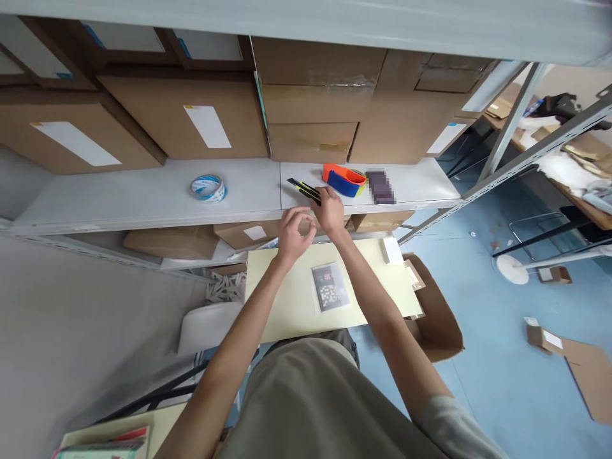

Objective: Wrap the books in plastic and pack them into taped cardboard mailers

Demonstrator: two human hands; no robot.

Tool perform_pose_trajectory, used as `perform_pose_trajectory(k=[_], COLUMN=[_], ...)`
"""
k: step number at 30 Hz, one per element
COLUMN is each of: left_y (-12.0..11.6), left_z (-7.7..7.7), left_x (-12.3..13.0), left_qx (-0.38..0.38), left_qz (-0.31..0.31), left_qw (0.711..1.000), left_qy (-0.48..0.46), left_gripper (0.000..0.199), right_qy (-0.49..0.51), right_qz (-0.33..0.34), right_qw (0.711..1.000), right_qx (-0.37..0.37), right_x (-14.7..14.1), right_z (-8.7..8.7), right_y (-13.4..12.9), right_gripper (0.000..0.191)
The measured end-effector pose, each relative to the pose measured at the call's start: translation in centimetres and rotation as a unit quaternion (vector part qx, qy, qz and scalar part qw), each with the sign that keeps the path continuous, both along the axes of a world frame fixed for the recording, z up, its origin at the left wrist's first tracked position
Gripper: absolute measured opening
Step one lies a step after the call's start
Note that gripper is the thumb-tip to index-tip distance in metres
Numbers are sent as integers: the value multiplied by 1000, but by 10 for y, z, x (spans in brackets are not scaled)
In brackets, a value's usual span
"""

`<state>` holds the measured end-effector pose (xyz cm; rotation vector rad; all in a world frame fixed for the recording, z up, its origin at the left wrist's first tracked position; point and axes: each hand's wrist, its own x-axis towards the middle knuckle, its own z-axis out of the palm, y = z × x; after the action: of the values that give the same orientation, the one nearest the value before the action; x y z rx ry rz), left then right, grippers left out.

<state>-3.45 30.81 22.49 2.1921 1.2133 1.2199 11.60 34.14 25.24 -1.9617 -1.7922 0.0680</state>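
Observation:
Over the front edge of the grey shelf (253, 185), my right hand (331, 213) has its fingers closed on black-and-yellow box cutters (305, 187), apparently two lying side by side. They point left; their near ends are covered by my fingers. Just left and lower, my left hand (294, 236) makes a ring, thumb against fingertips; whether anything small is pinched there I cannot make out. Beside my right hand on the shelf are orange and blue bands (342, 180). A roll of blue-and-white tape (209, 189) lies further left. A blurred dark rectangle (381, 187) sits at the right.
Cardboard boxes (215, 121) line the back of the shelf. Below, a pale yellow table (282, 306) carries a clear bag with a printed card (329, 287) and a small white box (392, 250). An open carton (440, 306) stands right of it; a white stool (205, 328) stands left.

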Motion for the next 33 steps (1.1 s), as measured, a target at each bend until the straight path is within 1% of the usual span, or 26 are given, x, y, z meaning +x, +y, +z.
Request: perform_pose_trajectory(k=[1, 3, 5, 7, 9, 11, 13, 15, 16, 17, 18, 19, 20, 21, 23, 25, 26, 27, 29, 31, 33], left_y=[0, -6, -16, -28, -41, -54, -67, -83, -92, -101, -111, -120, -128, -135, -146, -151, -153, -154, -156, -158, -161], left_z=[3, 0, -13, -33, -58, -89, -125, -164, -184, -202, -218, -232, -244, -253, -265, -272, -275, -277, -282, -287, -290], left_x=[0, 1, 2, 5, 6, 5, -1, -12, -18, -24, -29, -32, -33, -33, -26, -15, -9, -4, 4, 8, 12], left_qx=[0, -3, -17, -49, -98, -160, -237, -317, -353, -384, -411, -433, -449, -459, -468, -470, -472, -474, -481, -492, -497], left_qz=[3, -1, -17, -32, -43, -53, -67, -86, -97, -105, -111, -116, -119, -122, -125, -121, -116, -110, -93, -77, -66], left_qw=[1000, 1000, 1000, 998, 994, 986, 969, 942, 925, 909, 894, 881, 870, 862, 857, 859, 860, 861, 861, 858, 857], left_qy=[-4, -14, -19, -12, 1, 13, 35, 76, 98, 119, 138, 154, 166, 174, 177, 165, 156, 148, 135, 124, 116], left_gripper=[10, 9, 10, 11, 12, 13, 12, 14, 17, 19, 20, 20, 21, 23, 31, 39, 42, 45, 49, 50, 49], right_qy=[-13, -39, -60, -73, -76, -75, -69, -51, -37, -22, -9, 8, 24, 43, 90, 128, 151, 176, 222, 251, 269], right_qz=[5, 12, 18, 25, 34, 41, 42, 39, 37, 26, 10, -10, -39, -65, -108, -137, -148, -157, -172, -180, -173], right_qw=[1000, 999, 997, 996, 995, 996, 997, 997, 997, 998, 999, 1000, 998, 993, 973, 945, 930, 916, 892, 877, 870], right_qx=[-4, -20, -37, -48, -50, -37, -6, 34, 51, 56, 42, 8, -47, -87, -183, -268, -301, -326, -355, -368, -375], right_x=[-1, -1, 0, 2, 4, 7, 11, 18, 23, 29, 35, 43, 50, 58, 72, 81, 83, 84, 84, 84, 86], right_z=[1, 0, -3, -6, -7, -8, -13, -26, -38, -53, -72, -94, -119, -145, -195, -235, -250, -262, -279, -289, -296], right_y=[11, 28, 40, 50, 56, 52, 33, 1, -20, -43, -67, -92, -116, -138, -174, -196, -203, -207, -208, -204, -199], right_gripper=[42, 40, 39, 40, 40, 43, 48, 55, 58, 60, 60, 57, 53, 50, 43, 42, 43, 44, 44, 42, 37])
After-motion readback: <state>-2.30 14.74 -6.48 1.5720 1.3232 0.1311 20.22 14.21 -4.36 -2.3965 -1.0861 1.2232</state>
